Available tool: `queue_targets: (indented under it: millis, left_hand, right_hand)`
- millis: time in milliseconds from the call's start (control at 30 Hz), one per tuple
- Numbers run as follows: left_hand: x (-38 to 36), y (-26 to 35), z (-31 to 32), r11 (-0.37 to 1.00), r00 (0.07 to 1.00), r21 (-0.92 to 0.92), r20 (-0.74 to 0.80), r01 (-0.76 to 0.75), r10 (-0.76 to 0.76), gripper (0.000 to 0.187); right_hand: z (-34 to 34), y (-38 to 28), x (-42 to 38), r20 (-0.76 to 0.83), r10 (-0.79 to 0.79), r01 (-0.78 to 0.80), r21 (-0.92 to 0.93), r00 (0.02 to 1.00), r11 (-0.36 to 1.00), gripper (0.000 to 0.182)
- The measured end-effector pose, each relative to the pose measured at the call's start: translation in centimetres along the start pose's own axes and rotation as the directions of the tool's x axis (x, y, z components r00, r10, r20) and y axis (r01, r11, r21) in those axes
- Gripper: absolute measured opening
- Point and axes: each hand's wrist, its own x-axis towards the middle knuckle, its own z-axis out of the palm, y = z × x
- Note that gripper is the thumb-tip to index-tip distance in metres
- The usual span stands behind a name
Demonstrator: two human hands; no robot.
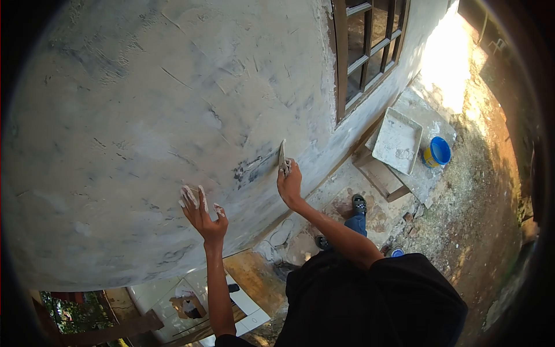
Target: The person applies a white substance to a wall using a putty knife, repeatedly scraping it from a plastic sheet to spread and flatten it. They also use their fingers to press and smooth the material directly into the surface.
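Note:
My right hand grips a putty knife, seen nearly edge-on with its blade up against the wall. White paste coats the fingers around it. Just left of the blade is a dark, rough patch in the grey-white, smeared wall surface. My left hand is raised close to the wall, lower and further left. Its fingers are spread, caked with white paste, and hold nothing.
A brown-framed window is set in the wall at upper right. Below it, a wooden table bears a paste-smeared white tray and a blue-and-yellow bucket. A cardboard box lies on white tiles at lower left.

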Motion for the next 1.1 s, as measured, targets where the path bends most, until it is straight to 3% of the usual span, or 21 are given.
queue_targets:
  millis: [100,133,233,300,400,433,500,533,700,767,833,867,933,1033,1100]
  left_hand:
    - [0.2,-0.1,0.1,1.000,1.000,0.008,-0.015,-0.010,0.010,0.057]
    - [0.2,-0.1,0.0,1.000,1.000,0.007,-0.009,-0.013,0.013,0.057]
    - [0.3,-0.2,0.2,1.000,1.000,0.005,0.009,-0.023,0.023,0.056]
    - [0.1,-0.3,0.1,1.000,1.000,0.007,0.015,-0.021,0.021,0.056]
    - [0.2,-0.3,0.1,1.000,1.000,0.003,0.011,-0.014,0.014,0.056]
    - [0.3,-0.3,0.1,1.000,1.000,0.006,0.006,-0.014,0.014,0.056]
    - [0.1,-0.4,0.1,1.000,1.000,0.011,0.006,-0.006,0.006,0.057]
    - [0.1,-0.5,0.2,1.000,1.000,0.009,0.004,-0.006,0.006,0.058]
    - [0.7,0.2,-0.1,1.000,0.999,0.023,0.031,0.011,-0.012,0.060]
    - [0.7,0.3,0.0,0.999,0.999,0.033,0.038,0.014,-0.015,0.061]
    - [0.6,0.3,0.0,0.999,0.999,0.031,0.045,0.020,-0.021,0.062]
    - [0.5,0.3,-0.1,0.999,0.998,0.031,0.054,0.025,-0.027,0.062]
    - [0.2,0.2,-0.2,0.999,0.998,0.033,0.051,0.033,-0.034,0.062]
    - [0.0,-0.1,-0.4,0.999,0.998,0.040,0.044,0.035,-0.037,0.063]
    - [-0.2,-0.2,-0.6,0.998,0.998,0.051,0.045,0.038,-0.041,0.063]
  right_hand:
    - [3.4,-1.9,-2.5,-0.018,0.005,-0.008,-0.144,1.000,0.990,0.037]
    - [3.4,-4.0,-3.3,0.146,0.186,-0.179,-0.061,0.972,0.982,0.044]
    - [5.4,-5.0,-8.3,0.355,0.035,-0.002,-0.094,0.934,0.996,0.048]
    - [5.0,-4.6,-9.5,0.415,-0.007,0.035,-0.060,0.910,0.998,0.044]
    - [2.5,-1.6,-8.4,0.373,-0.072,0.095,-0.044,0.925,0.994,0.042]
    - [0.8,-1.6,-6.9,0.334,0.000,-0.007,0.020,0.943,1.000,0.038]
    - [-0.9,-0.5,-3.8,0.129,-0.069,0.072,-0.020,0.989,0.997,0.033]
    - [-1.7,-1.7,-2.2,0.079,0.073,-0.076,0.031,0.994,0.997,0.031]
    - [3.0,-0.5,-1.4,0.015,0.086,-0.084,-0.075,0.996,0.994,0.041]
    - [4.7,-2.2,-3.9,-0.039,-0.083,0.072,-0.225,0.996,0.972,0.030]
    - [4.9,-5.1,-6.9,0.194,-0.032,0.051,-0.093,0.980,0.994,0.039]
    - [4.8,-5.6,-7.8,0.197,-0.031,0.050,-0.092,0.980,0.995,0.039]
    - [4.7,-6.5,-8.6,0.426,-0.073,0.104,-0.050,0.902,0.993,0.045]
    - [1.7,-5.9,-7.1,0.445,-0.190,0.203,0.018,0.875,0.979,0.041]
    - [0.4,-4.3,-5.8,0.284,-0.202,0.189,0.073,0.937,0.979,0.036]
